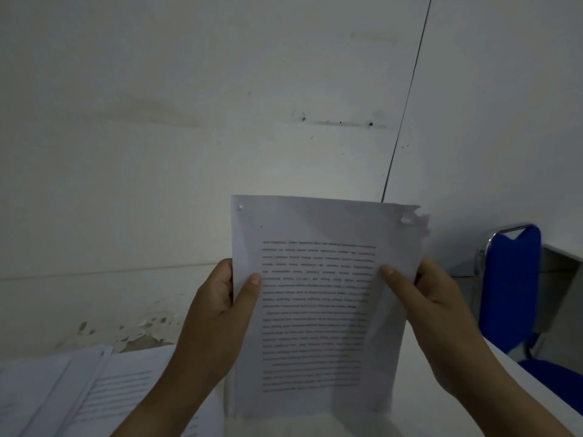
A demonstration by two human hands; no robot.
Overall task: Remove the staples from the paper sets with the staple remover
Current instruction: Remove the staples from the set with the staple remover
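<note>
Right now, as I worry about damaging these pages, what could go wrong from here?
The paper set has a ragged top right corner; more pulling there may tear it further. The left hand and right hand pinch only its side edges, so loose sheets could slip into the paper pile at lower left.

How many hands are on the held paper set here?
2. The left hand pinches the left edge of the paper set, thumb in front; the right hand pinches its right edge the same way.
</note>
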